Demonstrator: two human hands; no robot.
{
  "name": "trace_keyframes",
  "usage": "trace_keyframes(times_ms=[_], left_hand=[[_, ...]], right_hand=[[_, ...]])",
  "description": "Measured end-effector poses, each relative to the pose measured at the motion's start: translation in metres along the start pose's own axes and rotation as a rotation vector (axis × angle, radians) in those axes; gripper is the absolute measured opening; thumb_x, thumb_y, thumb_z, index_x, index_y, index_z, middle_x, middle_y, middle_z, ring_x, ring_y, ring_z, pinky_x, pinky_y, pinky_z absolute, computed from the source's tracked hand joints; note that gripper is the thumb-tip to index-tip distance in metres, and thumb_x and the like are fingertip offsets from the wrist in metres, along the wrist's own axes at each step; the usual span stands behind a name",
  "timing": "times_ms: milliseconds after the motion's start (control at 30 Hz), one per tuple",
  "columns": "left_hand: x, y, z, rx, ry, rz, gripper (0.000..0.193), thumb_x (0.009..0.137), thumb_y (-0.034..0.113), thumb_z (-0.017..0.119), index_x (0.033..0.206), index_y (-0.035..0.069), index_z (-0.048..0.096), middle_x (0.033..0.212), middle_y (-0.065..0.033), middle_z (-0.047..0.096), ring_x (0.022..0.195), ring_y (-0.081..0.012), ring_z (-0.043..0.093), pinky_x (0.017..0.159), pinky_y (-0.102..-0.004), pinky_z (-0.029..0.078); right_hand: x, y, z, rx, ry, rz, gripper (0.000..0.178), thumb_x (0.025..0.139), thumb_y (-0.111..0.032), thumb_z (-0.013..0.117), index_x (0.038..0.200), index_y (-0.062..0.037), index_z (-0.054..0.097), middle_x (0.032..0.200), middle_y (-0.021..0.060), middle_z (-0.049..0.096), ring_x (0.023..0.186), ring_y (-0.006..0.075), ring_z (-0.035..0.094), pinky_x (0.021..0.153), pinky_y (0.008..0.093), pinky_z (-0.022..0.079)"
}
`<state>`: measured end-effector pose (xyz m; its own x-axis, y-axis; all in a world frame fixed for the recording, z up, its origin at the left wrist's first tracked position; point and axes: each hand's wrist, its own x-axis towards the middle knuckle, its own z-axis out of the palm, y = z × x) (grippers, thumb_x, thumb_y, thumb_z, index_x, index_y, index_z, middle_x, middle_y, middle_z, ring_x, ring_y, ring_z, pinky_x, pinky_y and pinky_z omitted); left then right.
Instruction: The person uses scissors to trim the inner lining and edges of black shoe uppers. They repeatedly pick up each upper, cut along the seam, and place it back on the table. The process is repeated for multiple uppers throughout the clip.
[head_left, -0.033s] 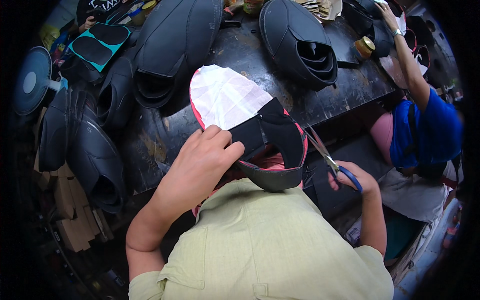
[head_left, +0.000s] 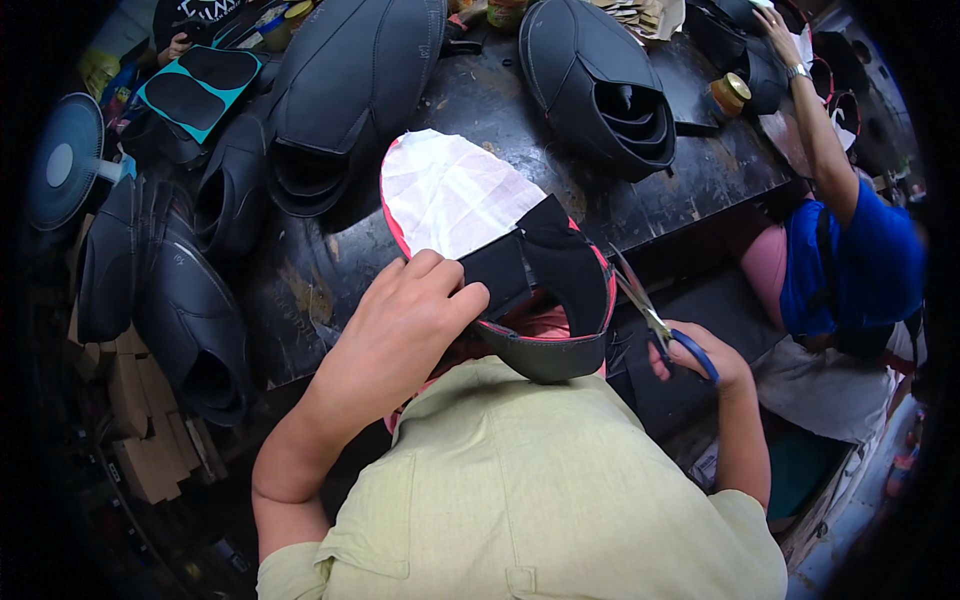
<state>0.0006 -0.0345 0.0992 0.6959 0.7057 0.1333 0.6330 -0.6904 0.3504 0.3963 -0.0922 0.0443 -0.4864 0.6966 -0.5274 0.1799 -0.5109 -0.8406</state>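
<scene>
A black shoe upper (head_left: 540, 355) with red edging rests against my lap, its opening toward me. White cloth lining (head_left: 455, 190) covers its far, rounded end. My left hand (head_left: 415, 300) grips the upper's left side, fingers curled over the edge and thumb on the black lining. Blue-handled scissors (head_left: 645, 302) are in my right hand (head_left: 705, 358), fingers through the loops. Their blades stand slightly apart, tips beside the red-edged right rim of the upper. Whether a blade touches the rim, I cannot tell.
On the dark worktable (head_left: 470, 110) lie stacked black uppers (head_left: 350, 80) and another stack (head_left: 600, 80) further right. A jar (head_left: 728, 95) stands near a co-worker in a blue shirt (head_left: 850, 260). A fan (head_left: 65, 160) stands at left, above wooden blocks (head_left: 150, 430).
My right hand and the scissors have shifted very slightly left. My left hand and the shoe upper stay where they were.
</scene>
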Motion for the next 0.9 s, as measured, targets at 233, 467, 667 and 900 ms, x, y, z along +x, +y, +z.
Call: trace_keyframes(times_ms=[233,467,667,900], left_hand=[[-0.002,-0.003,0.004,-0.018,0.032,-0.015,0.017,0.079,0.000,0.062,0.096,0.002,0.061,0.093,-0.0110,0.057,0.096,-0.0283,0.058,0.087,-0.0398,0.048],[-0.001,-0.004,0.004,-0.017,0.031,-0.002,0.017,0.080,0.000,0.061,0.096,0.002,0.061,0.093,-0.0112,0.057,0.096,-0.0283,0.058,0.089,-0.0401,0.048],[0.002,-0.001,0.000,-0.006,-0.013,-0.029,0.019,0.079,-0.001,0.063,0.098,0.002,0.063,0.098,-0.0109,0.060,0.100,-0.0289,0.059,0.091,-0.0402,0.049],[0.002,-0.007,0.005,-0.033,0.027,-0.052,0.020,0.079,-0.001,0.066,0.098,0.003,0.063,0.098,-0.0113,0.060,0.104,-0.0290,0.060,0.095,-0.0411,0.048]], right_hand=[[0.025,-0.003,0.011,-0.111,0.185,0.027,0.033,0.097,-0.032,0.071,0.082,-0.0045,0.061,0.070,-0.0006,0.059,0.060,0.0064,0.055,0.057,0.0238,0.046],[0.046,-0.028,0.011,-0.966,0.497,-0.166,0.042,0.084,-0.039,0.079,0.083,-0.0020,0.059,0.069,0.0136,0.059,0.063,0.0292,0.061,0.062,0.0379,0.047],[0.067,-0.049,0.004,-1.100,0.495,-0.231,0.045,0.081,-0.041,0.079,0.083,-0.0014,0.059,0.074,0.0207,0.061,0.074,0.0418,0.063,0.066,0.0453,0.048],[0.070,-0.035,0.002,-0.970,0.515,-0.194,0.037,0.081,-0.032,0.082,0.080,-0.0004,0.062,0.069,0.0185,0.058,0.064,0.0349,0.058,0.061,0.0416,0.046]])
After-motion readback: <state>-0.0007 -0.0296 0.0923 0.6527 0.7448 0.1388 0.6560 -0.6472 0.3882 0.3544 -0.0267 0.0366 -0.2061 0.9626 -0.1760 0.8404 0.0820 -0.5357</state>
